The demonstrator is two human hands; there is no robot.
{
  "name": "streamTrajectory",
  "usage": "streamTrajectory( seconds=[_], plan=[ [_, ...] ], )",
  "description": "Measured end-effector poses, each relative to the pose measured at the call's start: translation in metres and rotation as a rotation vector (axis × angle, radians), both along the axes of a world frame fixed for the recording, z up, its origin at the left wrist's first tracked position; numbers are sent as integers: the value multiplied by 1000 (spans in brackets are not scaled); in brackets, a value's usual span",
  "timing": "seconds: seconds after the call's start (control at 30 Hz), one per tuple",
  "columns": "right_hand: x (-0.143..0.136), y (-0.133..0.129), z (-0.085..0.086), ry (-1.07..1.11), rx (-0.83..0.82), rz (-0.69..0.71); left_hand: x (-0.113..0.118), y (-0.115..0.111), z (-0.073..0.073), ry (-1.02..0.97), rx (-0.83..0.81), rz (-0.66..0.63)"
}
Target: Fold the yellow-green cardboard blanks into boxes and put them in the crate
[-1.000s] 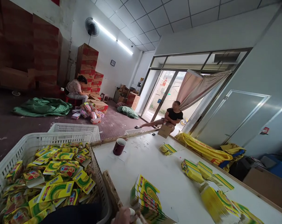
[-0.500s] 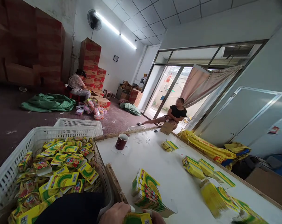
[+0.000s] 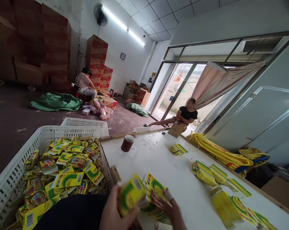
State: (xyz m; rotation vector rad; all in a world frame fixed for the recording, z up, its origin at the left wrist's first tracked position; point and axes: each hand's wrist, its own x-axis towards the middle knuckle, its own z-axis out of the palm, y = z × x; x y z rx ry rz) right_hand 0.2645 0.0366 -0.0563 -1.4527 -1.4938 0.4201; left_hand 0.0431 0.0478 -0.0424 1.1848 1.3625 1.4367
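My left hand (image 3: 115, 212) is wrapped round a small yellow and green carton (image 3: 131, 195), held up over the near edge of the table and blurred by motion. To its right my right hand (image 3: 171, 207) has its fingers stretched out at the side of a stack of flat yellow cartons (image 3: 155, 187). A white wrap covers one of its fingertips. I cannot tell whether those fingers touch the stack. The stack stands slantwise on the white table (image 3: 144, 159), its lower part partly hidden by my hands.
Left of the table is a white plastic crate (image 3: 42, 132) full of folded yellow cartons (image 3: 70, 179). A dark red mug (image 3: 127, 144) stands at the far left corner. More carton stacks (image 3: 227, 204) line the right side. Two people (image 3: 186, 115) sit farther off.
The carton in my left hand has risen from the bottom edge into view. My right hand has come off it and moved up beside the flat stack. The view has shifted slightly right.
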Motion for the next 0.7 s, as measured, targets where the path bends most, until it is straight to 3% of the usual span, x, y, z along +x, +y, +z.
streamTrajectory(
  seconds=[0.1,0.17,0.3,0.43,0.53,0.6,0.7],
  plan=[
    [18,13,0,-132,43,-158,-2,6,10,-186,0,415],
    [26,20,-5,-216,22,-206,-4,7,15,-152,47,505],
    [26,27,-7,-209,-56,-198,-6,3,9,-159,92,382],
    [11,20,15,-151,-63,-277,-4,-1,-4,-286,26,216],
    [-10,6,33,-22,-41,-341,8,-5,-3,-489,27,113],
    [-29,-4,38,136,-34,-198,20,-9,3,-694,48,37],
    [-64,-17,32,420,-179,192,31,-13,15,-1025,-6,-63]
  ],
)
